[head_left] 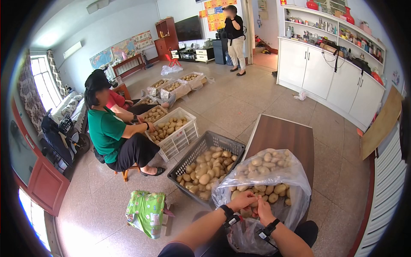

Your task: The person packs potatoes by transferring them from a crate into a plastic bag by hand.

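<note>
A clear plastic bag (pixel 302 182) full of potatoes (pixel 269 189) lies open on a brown-topped table (pixel 278 137) in front of me. My left hand (pixel 242 201) and my right hand (pixel 264 209) meet at the bag's near side, over the potatoes. The fingers of both are closed and pressed together; what they pinch is too small to make out. Left of the bag, a dark grey crate (pixel 184 165) holds a heap of potatoes (pixel 204 171).
A person in green (pixel 105 128) sits at a white crate (pixel 182 143) of potatoes, another in red beside them. Someone stands near the doorway (pixel 236 38). A green bag (pixel 146 212) lies on the floor. White cabinets (pixel 317 73) line the right wall.
</note>
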Available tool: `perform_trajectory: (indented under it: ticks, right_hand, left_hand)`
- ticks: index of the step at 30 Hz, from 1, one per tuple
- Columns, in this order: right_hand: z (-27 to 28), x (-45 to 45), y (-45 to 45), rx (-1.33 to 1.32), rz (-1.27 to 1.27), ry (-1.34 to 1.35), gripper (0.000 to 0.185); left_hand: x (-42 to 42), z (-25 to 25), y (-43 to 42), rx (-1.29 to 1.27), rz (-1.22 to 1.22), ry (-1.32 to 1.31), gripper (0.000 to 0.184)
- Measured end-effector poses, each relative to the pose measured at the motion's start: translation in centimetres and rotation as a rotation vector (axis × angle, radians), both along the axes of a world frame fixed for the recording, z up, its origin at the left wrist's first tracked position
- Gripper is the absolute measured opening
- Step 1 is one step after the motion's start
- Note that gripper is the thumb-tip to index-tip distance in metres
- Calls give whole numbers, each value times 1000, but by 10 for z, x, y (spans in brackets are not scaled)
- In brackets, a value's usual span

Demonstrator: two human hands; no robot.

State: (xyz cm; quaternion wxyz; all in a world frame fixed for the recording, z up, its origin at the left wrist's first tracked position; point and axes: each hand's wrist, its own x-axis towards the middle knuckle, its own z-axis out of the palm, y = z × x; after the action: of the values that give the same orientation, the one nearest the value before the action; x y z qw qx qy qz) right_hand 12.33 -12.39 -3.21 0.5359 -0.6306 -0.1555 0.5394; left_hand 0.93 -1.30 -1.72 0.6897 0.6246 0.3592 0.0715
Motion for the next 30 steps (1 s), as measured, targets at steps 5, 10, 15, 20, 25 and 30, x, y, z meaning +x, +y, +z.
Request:
perform_trajectory:
  ticks: [5, 10, 15, 20, 25, 30]
  right_hand:
    - [-2, 1, 0, -18, -8, 5, 51]
    - [-10, 3, 2, -11, -23, 2, 50]
    - [-2, 1, -1, -9, -14, 36, 49]
    - [6, -3, 0, -20, -25, 48, 49]
    - [5, -3, 0, -11, -24, 18, 49]
    - [6, -3, -1, -21, -26, 13, 49]
  left_hand:
    - [0, 2, -1, -30, -11, -34, 40]
    - [-2, 11, -3, -23, -46, -15, 39]
    - [-1, 9, -3, -39, -60, -49, 38]
    - [-2, 2, -1, -34, -96, -25, 42]
    - [-3, 8, -1, -47, -105, -13, 41]
    - [-2, 6, -1, -46, -87, -22, 40]
